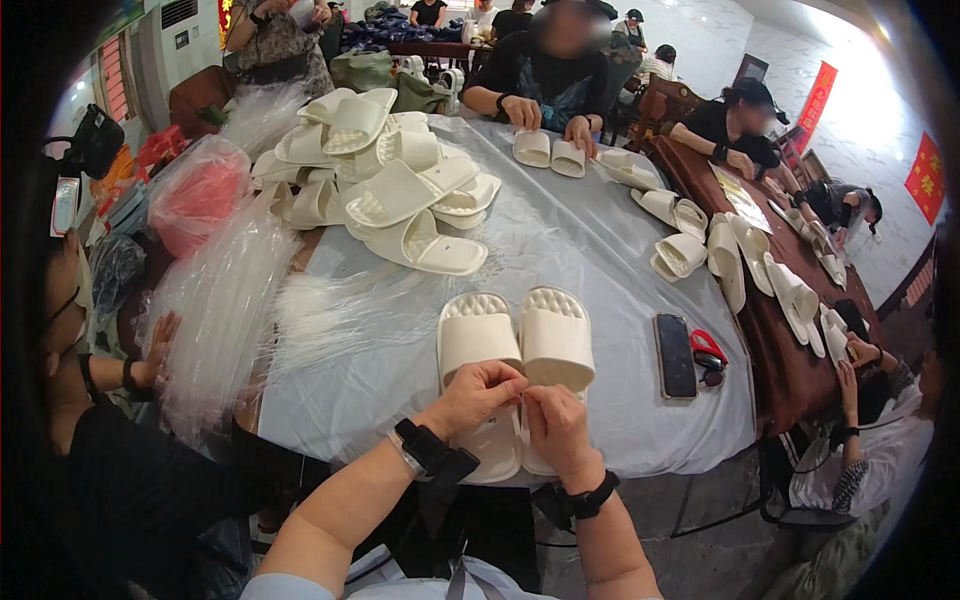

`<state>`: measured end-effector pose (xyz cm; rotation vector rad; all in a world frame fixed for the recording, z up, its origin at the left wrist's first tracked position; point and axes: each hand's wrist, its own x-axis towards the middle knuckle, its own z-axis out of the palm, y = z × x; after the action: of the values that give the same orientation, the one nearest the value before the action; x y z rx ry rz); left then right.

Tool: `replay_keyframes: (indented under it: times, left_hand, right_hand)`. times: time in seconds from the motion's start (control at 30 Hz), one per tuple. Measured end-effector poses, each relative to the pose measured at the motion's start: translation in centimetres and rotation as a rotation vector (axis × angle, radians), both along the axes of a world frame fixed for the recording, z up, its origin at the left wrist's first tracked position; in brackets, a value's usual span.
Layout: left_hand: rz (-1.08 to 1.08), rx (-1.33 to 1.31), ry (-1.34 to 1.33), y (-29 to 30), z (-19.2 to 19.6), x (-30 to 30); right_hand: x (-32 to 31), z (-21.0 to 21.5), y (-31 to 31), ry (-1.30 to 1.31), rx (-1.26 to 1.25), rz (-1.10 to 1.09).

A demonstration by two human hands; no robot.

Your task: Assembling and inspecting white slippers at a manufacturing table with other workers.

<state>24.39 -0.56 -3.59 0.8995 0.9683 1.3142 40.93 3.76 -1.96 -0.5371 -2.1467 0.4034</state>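
Cream-white, moulded foam slippers with quilted straps (pixel 515 345) lie as a pair, side by side and touching, on the grey plastic-covered round table (pixel 590 250), just in front of the person. The left hand (pixel 475 395) and the right hand (pixel 555 420) meet over the inner edges of the pair, at about mid-sole. Both hands have their fingertips pinched closed together at that seam; whether they pinch a small fastener or only the slipper edges cannot be told, as it is too small to see.

Such slippers look light, soft and springy, with a smooth skin that could slide on the slick table cover. They would likely bend rather than break, and seem best held at the thick sole edge or under the strap, not by the thin strap rim.

A black phone (pixel 675 355) and red-handled scissors (pixel 708 348) lie to the right, near the table's rim. A heap of loose cream slippers (pixel 390 185) sits well apart, further back on the left, beside clear plastic bags (pixel 220 300).
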Motion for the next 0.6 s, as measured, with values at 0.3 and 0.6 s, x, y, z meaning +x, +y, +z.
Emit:
replay_keyframes:
  times: [0.3,0.6]
  left_hand:
    - [-0.052,0.077,0.083,0.26,-0.88,-0.02]
    - [0.026,0.109,0.118,0.15,-0.62,0.50]
  right_hand:
    - [-0.19,0.02,0.10,0.044,0.009,0.020]
    - [-0.17,-0.13,0.04,0.028,-0.019,0.014]
